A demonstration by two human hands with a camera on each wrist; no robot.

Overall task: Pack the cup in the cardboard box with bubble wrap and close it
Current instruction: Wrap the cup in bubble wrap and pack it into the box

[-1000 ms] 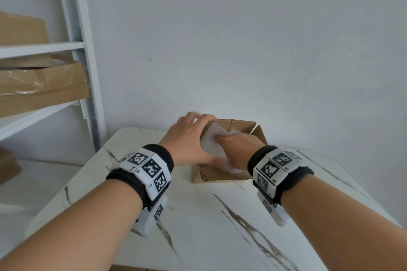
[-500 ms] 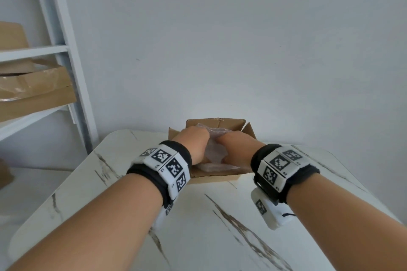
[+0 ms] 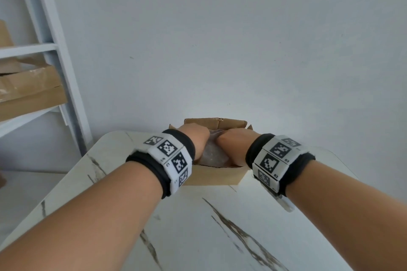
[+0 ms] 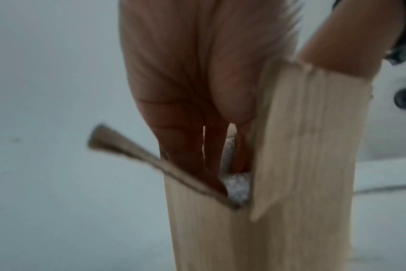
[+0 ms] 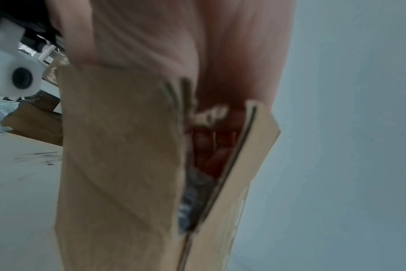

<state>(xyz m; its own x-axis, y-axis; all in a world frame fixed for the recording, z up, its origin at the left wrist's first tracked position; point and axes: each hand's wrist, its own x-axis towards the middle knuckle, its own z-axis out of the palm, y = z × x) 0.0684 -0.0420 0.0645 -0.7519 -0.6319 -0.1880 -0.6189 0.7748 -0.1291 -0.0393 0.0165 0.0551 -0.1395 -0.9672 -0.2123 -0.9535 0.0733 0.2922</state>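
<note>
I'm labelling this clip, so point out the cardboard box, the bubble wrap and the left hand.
cardboard box [image 3: 214,177]: head view, near outer wall.
bubble wrap [image 3: 212,153]: head view, patch between the wrists.
left hand [image 3: 195,138]: head view, back of hand.

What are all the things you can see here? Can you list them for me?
box: 1, brown cardboard, on the table by the wall, flaps open
bubble wrap: 1 bundle, clear, inside the box between the hands; the cup is not visible
table: 1, white marble look with dark veins
shelf: 1, white, at the left
cartons: at least 2, brown, on the shelf
wall: grey-white, behind the table
wristbands: 2, black with white marker tiles, one on each wrist
left hand: reaches down into the box onto the wrap
right hand: reaches down into the box onto the wrap
</note>
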